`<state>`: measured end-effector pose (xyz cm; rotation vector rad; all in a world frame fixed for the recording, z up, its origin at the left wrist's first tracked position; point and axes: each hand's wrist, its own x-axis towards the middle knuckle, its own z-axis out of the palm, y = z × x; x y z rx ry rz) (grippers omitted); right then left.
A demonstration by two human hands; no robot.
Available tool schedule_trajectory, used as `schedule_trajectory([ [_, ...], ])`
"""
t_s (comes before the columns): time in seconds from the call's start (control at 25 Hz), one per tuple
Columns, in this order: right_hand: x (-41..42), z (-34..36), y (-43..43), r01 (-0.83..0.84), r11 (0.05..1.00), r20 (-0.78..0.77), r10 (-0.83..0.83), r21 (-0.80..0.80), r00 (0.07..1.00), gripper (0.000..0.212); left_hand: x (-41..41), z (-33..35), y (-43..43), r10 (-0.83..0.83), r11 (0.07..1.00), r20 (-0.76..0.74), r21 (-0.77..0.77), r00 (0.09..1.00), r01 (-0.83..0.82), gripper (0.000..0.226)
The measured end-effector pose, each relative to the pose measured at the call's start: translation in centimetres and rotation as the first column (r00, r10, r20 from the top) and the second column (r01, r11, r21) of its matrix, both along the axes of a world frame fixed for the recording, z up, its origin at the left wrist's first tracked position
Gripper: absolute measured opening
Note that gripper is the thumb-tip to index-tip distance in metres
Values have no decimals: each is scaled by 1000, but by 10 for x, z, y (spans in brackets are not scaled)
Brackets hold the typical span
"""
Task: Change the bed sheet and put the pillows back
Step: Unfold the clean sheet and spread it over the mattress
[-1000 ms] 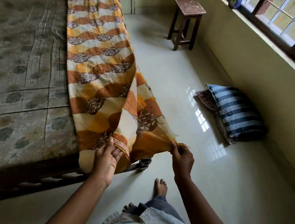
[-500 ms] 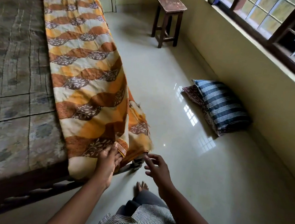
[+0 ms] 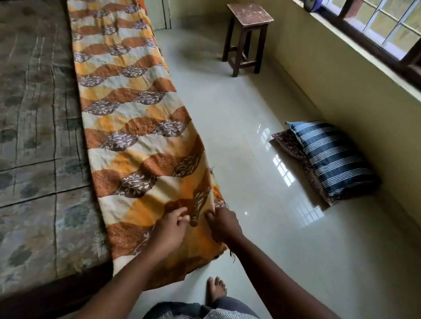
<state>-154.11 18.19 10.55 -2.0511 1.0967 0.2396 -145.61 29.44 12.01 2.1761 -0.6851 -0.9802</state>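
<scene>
While the orange patterned sheet (image 3: 135, 111) lies folded into a long strip along the right edge of the bare mattress (image 3: 22, 106), its near end hanging over the mattress's near edge, both hands work at that end. The left hand (image 3: 171, 231) has its fingers curled and pinches the cloth at a fold. The right hand (image 3: 223, 224), just beside it, grips the sheet's outer edge between thumb and curled fingers. The two hands sit close together, almost touching, on the same patch of cloth.

I judge the step in hand to be opening out the fresh sheet: the hands seem to be finding and parting the layers at this end so the strip can be unfolded. Most of the mattress is uncovered, so the task looks to be in its early part.

The next move probably calls for a firm hold on a single layer, then a pull across to the left, toward the uncovered side, with the rest of the strip kept from sliding off onto the floor (image 3: 253, 192). The far end may need the same treatment, and whether it is free or caught I cannot tell.

The pillows (image 3: 331, 160) are well apart from the bed, stacked on the floor against the wall (image 3: 374, 101) below the window (image 3: 411, 30), a blue striped one on top of a reddish one. They go back last.
</scene>
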Motion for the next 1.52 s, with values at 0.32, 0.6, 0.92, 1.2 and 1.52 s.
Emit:
schedule_trajectory([
  [0.32, 33, 1, 38, -308, 949, -39, 306, -61, 951, 28, 100, -9, -61, -876, 133, 387, 767, -287, 627, 41],
  [0.6, 64, 5, 118, -16, 928, 35, 31, -371, 999, 29, 208, -24, -13, -895, 306, 443, 695, -52, 651, 27],
  [0.92, 114, 43, 230, 211, 718, 351, 49, -663, 935, 19, 302, -20, 113, -673, 719, 582, 368, 457, 590, 32],
  [1.2, 165, 38, 357, 257, 743, 433, 50, -618, 900, 14, 349, -8, 281, -584, 786, 724, 391, 367, 478, 32],
  [1.52, 233, 24, 490, 94, 923, 331, 38, -372, 943, 23, 411, -22, 435, -640, 763, 682, 513, 353, 393, 37],
])
